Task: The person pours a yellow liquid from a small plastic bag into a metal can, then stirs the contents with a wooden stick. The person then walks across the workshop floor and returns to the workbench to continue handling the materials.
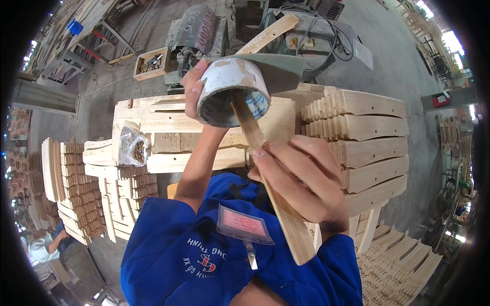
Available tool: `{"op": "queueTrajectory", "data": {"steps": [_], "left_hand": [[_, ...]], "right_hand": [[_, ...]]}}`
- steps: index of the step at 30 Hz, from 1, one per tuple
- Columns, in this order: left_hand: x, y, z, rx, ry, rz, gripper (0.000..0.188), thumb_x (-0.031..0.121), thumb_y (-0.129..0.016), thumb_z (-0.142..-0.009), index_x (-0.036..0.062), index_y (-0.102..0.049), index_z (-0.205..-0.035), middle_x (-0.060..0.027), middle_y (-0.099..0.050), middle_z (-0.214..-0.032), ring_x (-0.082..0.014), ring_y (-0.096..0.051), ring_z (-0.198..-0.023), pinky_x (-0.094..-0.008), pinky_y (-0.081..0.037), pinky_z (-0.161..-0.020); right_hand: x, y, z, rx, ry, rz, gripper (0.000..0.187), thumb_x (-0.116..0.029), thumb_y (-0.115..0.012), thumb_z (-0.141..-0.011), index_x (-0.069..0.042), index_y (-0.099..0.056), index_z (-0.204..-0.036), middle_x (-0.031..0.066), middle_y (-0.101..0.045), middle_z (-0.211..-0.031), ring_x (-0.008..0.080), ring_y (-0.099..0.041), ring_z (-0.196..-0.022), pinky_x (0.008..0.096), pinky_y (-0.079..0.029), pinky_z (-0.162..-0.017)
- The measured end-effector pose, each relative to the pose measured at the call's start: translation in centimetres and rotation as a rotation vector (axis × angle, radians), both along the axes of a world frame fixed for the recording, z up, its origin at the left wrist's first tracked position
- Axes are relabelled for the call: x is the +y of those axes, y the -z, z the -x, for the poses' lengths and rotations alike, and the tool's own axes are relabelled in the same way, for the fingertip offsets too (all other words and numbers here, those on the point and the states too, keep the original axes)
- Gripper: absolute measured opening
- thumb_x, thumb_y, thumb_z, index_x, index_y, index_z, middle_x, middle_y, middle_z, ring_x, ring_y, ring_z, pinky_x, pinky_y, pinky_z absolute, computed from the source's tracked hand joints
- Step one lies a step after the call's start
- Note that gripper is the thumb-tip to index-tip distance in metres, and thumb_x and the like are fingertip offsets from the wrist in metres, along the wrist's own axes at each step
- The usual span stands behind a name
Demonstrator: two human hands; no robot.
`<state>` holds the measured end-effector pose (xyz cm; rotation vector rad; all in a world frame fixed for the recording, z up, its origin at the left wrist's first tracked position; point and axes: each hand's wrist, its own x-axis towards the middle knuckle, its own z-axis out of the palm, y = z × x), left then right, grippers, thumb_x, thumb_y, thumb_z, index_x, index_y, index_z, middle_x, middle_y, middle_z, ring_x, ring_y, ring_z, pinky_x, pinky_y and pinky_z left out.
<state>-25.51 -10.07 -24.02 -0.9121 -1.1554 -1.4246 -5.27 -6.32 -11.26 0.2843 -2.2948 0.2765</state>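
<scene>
My left hand grips a white, stained cylindrical pot by its side, and the pot's mouth is tilted toward me. My right hand is closed around a flat wooden stick. The stick's far end reaches inside the pot, where its tip cannot be made out. Its near end slants down past my chest. Below the pot lie pale wooden boards, with a clear plastic bag of small brownish pieces on their left.
Stacks of shaped wooden parts stand at the right and left. A greenish-grey plate lies just behind the pot. Farther back are a motor, an open wooden box and cables. At lower left a person is at work.
</scene>
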Motion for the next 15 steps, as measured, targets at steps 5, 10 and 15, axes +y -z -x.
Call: {"op": "queueTrajectory", "data": {"steps": [5, 10, 15], "left_hand": [[-0.3, -0.2, 0.8, 0.068, -0.035, 0.014, 0.068, 0.022, -0.077, -0.077, 0.0101, -0.031, -0.127, -0.0264, -0.054, -0.118, -0.0316, -0.058, -0.094, -0.0416, -0.049, -0.080], [0.2, -0.1, 0.6, 0.063, -0.103, -0.021, 0.066, 0.026, -0.075, -0.080, 0.0099, -0.031, -0.127, -0.0254, -0.054, -0.116, -0.0316, -0.058, -0.092, -0.0422, -0.048, -0.079], [0.4, -2.1, -0.4, 0.100, -0.189, 0.037, 0.063, 0.031, -0.073, -0.082, 0.0094, -0.032, -0.124, -0.0243, -0.054, -0.114, -0.0313, -0.057, -0.092, -0.0411, -0.046, -0.079]], "right_hand": [[-0.5, -0.1, -0.4, -0.124, -0.030, 0.115, 0.033, -0.012, -0.080, -0.068, -0.004, -0.071, -0.099, 0.0074, -0.066, -0.094, 0.0208, -0.059, -0.077, 0.0321, -0.047, -0.064], [-0.1, 1.3, -0.6, 0.071, 0.069, 0.154, 0.033, -0.013, -0.080, -0.071, -0.003, -0.070, -0.101, 0.0061, -0.064, -0.090, 0.0194, -0.055, -0.077, 0.0301, -0.045, -0.060], [-0.7, 4.2, -0.9, 0.165, 0.146, 0.211, 0.036, -0.004, -0.078, -0.069, 0.000, -0.067, -0.103, 0.0089, -0.067, -0.087, 0.0206, -0.055, -0.074, 0.0312, -0.045, -0.060]]}}
